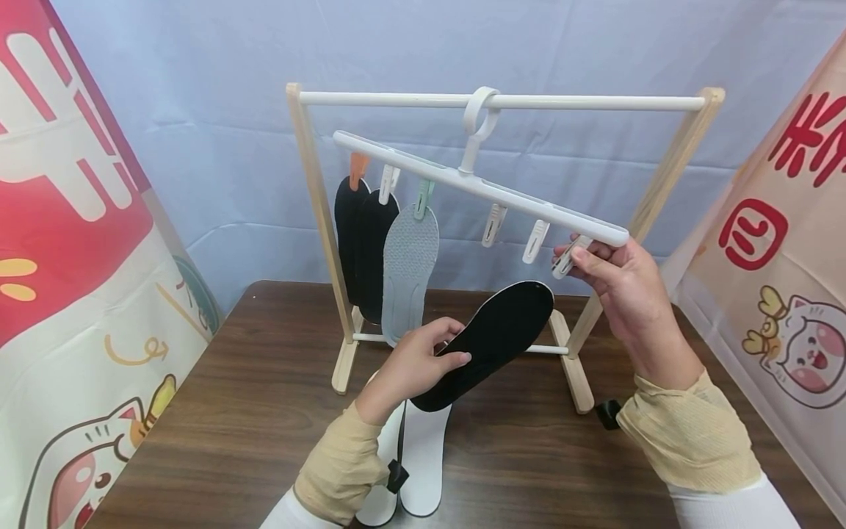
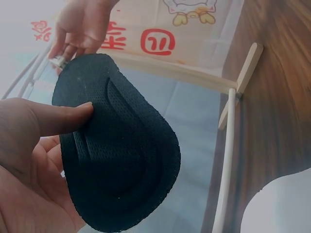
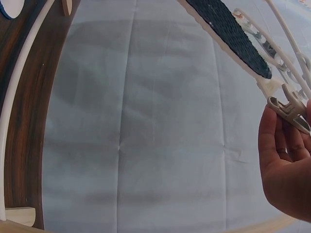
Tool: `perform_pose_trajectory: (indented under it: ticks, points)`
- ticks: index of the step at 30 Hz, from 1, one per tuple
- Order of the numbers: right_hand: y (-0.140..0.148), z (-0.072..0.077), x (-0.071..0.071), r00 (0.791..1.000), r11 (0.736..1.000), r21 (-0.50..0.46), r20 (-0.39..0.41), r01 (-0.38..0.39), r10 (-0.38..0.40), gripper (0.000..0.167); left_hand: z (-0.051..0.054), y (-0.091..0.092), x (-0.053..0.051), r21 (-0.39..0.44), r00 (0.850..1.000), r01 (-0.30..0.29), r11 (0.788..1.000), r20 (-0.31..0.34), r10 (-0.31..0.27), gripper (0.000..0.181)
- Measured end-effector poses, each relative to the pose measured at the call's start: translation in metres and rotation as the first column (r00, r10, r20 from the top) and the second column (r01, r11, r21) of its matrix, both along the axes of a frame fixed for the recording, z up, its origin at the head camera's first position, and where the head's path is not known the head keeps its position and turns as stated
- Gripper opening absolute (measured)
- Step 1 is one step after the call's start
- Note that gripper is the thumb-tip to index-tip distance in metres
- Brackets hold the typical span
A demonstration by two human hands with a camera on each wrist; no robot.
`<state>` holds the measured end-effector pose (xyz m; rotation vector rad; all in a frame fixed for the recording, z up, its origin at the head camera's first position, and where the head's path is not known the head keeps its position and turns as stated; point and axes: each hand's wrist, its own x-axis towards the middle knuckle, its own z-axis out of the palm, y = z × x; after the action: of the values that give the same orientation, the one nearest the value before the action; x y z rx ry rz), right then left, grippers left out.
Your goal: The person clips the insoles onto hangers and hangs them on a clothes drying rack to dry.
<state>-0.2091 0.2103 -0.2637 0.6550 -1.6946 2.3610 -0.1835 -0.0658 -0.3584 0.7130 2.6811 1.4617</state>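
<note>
Beige wraps and white sleeves come nearest. The left hand pinches a black insole above two white insoles on the table; the right hand pinches the rightmost clip of the tilted hanger, near the black insole's tip.

The left grip pinches low, the right grip pinches higher.
</note>
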Motion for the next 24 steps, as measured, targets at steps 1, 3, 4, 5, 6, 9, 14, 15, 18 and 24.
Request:
perform_pose_trajectory:
  ticks: [1,3,4,5,6,9,14,15,18,24]
  points:
    - [-0.0001,-0.0001,-0.0001,1.0,1.0,0.0,-0.001,-0.001,0.001,0.014,0.0002,0.0007,-0.0003,0.001,1.0,0.001,1.0,-0.001,-0.001,0.023]
    - [-0.0003,-0.0001,-0.0002,1.0,1.0,0.001,-0.002,-0.003,0.003,0.015,0.0005,0.002,-0.0008,0.003,1.0,0.001,1.0,-0.001,-0.001,0.024]
    - [-0.0004,-0.0002,-0.0003,1.0,1.0,0.002,-0.002,-0.004,0.004,0.016,0.0009,0.0026,-0.0009,0.007,1.0,0.002,1.0,0.002,-0.002,0.024]
    - [-0.0005,-0.0002,-0.0003,1.0,1.0,0.003,-0.002,-0.003,0.003,0.016,0.001,0.0032,-0.001,0.008,1.0,0.003,1.0,0.005,-0.003,0.024]
    - [-0.0005,-0.0002,-0.0003,1.0,1.0,0.003,-0.001,-0.004,0.004,0.016,0.001,0.0037,-0.001,0.009,1.0,0.004,1.0,0.008,-0.004,0.024]
    - [-0.0003,-0.0002,0.0,1.0,1.0,0.003,0.003,-0.003,0.003,0.015,0.0008,0.0049,-0.0009,0.015,1.0,0.003,1.0,0.023,-0.004,0.025]
    - [0.0001,-0.0001,0.0006,1.0,1.0,0.007,0.006,-0.002,0.002,0.013,-0.0005,0.0063,-0.0011,0.013,1.0,-0.005,1.0,0.025,0.004,0.024]
    - [0.0001,-0.0001,0.0006,1.0,1.0,0.006,0.005,-0.002,0.002,0.013,-0.0004,0.0067,-0.0012,0.012,1.0,-0.006,1.0,0.023,0.005,0.024]
    - [0.0,-0.0003,0.0007,1.0,1.0,0.003,0.005,-0.002,0.002,0.013,0.0009,0.0077,-0.001,0.014,1.0,-0.005,1.0,0.021,0.004,0.024]
    - [0.0,-0.0004,0.0009,1.0,1.0,-0.001,0.004,-0.001,0.001,0.014,0.003,0.0097,-0.0003,0.027,0.999,-0.002,1.0,0.032,0.001,0.025]
